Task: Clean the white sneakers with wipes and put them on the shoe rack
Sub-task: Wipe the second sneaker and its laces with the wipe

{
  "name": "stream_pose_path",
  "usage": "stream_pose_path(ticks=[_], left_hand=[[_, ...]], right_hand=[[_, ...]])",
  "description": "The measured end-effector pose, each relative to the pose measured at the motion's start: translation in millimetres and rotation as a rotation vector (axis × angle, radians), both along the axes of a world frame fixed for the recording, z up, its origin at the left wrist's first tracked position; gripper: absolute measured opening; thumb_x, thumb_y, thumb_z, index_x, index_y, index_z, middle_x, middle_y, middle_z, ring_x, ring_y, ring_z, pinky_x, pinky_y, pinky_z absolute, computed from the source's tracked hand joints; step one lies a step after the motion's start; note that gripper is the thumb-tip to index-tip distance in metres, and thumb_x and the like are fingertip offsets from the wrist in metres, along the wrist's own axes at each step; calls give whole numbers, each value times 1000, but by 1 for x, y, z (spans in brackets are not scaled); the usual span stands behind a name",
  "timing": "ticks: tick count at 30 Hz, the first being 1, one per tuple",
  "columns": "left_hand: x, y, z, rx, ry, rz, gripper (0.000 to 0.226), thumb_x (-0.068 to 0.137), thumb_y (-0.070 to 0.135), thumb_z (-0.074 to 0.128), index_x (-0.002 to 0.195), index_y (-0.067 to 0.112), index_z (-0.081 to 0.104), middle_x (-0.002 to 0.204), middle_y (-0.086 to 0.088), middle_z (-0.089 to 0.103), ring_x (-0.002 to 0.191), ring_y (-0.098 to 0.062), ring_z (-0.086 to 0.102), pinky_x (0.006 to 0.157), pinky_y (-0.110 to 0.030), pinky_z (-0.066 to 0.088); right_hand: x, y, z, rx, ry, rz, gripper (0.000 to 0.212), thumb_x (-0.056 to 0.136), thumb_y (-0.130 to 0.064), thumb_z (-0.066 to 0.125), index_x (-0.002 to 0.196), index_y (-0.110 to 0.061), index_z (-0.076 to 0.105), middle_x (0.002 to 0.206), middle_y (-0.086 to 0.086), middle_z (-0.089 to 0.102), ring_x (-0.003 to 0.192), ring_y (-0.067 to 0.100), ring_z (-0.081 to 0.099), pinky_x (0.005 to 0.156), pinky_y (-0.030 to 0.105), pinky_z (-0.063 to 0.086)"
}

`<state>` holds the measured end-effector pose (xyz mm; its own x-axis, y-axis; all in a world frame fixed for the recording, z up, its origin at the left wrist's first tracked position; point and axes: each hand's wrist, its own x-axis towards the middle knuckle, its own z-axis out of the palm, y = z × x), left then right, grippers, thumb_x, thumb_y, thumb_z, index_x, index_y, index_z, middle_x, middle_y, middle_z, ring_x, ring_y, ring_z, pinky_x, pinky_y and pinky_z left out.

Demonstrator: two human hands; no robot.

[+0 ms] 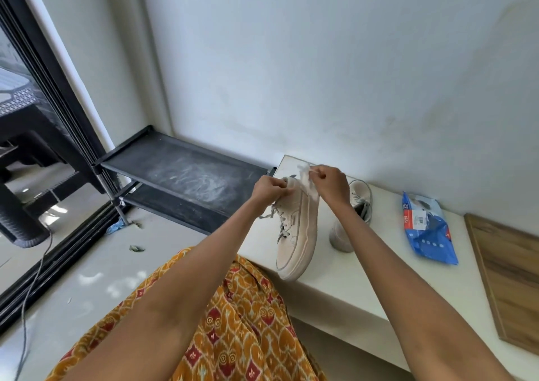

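Head view, looking down over both forearms toward a white ledge [335, 290] set against a pale wall; left hand [267, 191] closed in a pinch on the heel end of a white sneaker [296, 235], fingers curled tight at the collar; sneaker tipped on its side, toe pointing toward the person and resting at the ledge's near edge, sole facing right, grey laces [280, 220] hanging loose on the left; right hand [331, 184] fisted around a crumpled white wipe [306, 178], fingers narrow, wipe pressed against the heel and upper sole edge. Second sneaker [354, 214] stands behind the right wrist on the same ledge, partly hidden, opening toward the wall; blue wipes pack [428, 229] lies flat further right, well apart from both shoes; wooden board [510, 281] at the far right edge of the ledge. Black shoe rack [180, 170] to the left, against the wall, top shelf dusty with pale smears, lower shelf visible beneath; dark-framed glass door [43, 95] beyond it; grey cable [35, 278] trailing over the floor; orange patterned fabric [233, 322] across the person's lap.
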<state>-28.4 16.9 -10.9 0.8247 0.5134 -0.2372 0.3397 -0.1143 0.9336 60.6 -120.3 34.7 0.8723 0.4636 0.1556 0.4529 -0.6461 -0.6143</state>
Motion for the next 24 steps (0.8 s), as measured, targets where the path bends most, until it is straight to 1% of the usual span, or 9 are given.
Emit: stream_pose_path(ticks=[2, 5, 9, 12, 15, 18, 20, 22, 24], left_hand=[[1, -2, 7, 34, -76, -1, 31, 78, 13, 74, 49, 16, 64, 42, 13, 42, 46, -2, 38, 49, -14, 31], [4, 1, 17, 70, -177, 45, 7, 75, 15, 75, 74, 9, 73, 55, 4, 49, 55, -7, 42, 56, -22, 35], [3, 6, 16, 130, -198, 100, 5, 76, 16, 74, 73, 12, 72, 56, 3, 52, 56, -7, 43, 56, -23, 36], [0, 14, 7, 102, -193, 190, 7, 76, 14, 74, 81, 10, 75, 69, -5, 61, 66, -14, 51, 65, -32, 48], [-3, 20, 4, 73, -190, 206, 17, 74, 19, 77, 88, 11, 76, 74, -8, 65, 70, -16, 57, 76, -42, 54], [-5, 13, 10, 82, -218, 133, 12, 74, 21, 77, 79, 10, 73, 67, -1, 60, 66, -12, 53, 64, -32, 48], [-3, 4, 19, 95, -240, 91, 7, 77, 17, 75, 79, 10, 73, 65, 4, 52, 63, -9, 47, 57, -27, 39], [1, -1, 23, 108, -273, 55, 9, 78, 15, 74, 85, 9, 74, 66, 5, 49, 63, -9, 46, 56, -23, 36], [3, -3, 26, 122, -283, 39, 12, 79, 15, 73, 90, 10, 75, 66, 6, 50, 62, -6, 46, 54, -16, 36]], right_hand=[[3, 10, 3, -41, -99, -26, 24, 90, -26, 51, 96, -14, 71, 91, 12, 69, 96, 31, 55, 71, 35, 42], [3, 18, 4, -172, -220, 4, 28, 92, -28, 50, 106, -13, 69, 98, 14, 66, 100, 34, 52, 81, 39, 40], [-13, 13, -8, -163, -372, 61, 18, 89, -23, 59, 86, -11, 72, 82, 12, 68, 85, 34, 56, 73, 39, 40], [-38, -7, -33, -150, -434, 152, 10, 80, -18, 65, 72, -15, 71, 65, 6, 65, 70, 31, 57, 65, 36, 42], [-48, -23, -41, -157, -421, 190, 22, 75, -25, 52, 63, -14, 66, 60, 2, 60, 66, 26, 54, 64, 34, 40], [-40, -9, -19, 40, -414, 71, 23, 77, -25, 48, 71, -9, 64, 73, 8, 62, 74, 28, 53, 65, 36, 42], [-28, 8, 7, 215, -272, -87, 15, 83, -17, 55, 86, -6, 64, 88, 12, 65, 88, 32, 55, 69, 37, 43], [-14, 21, 22, 217, -173, -150, 17, 88, -14, 53, 99, -7, 63, 95, 15, 65, 95, 33, 55, 70, 36, 41], [-12, 26, 19, 106, -190, -29, 24, 90, -10, 50, 110, -11, 64, 98, 15, 65, 95, 32, 56, 71, 35, 42]])
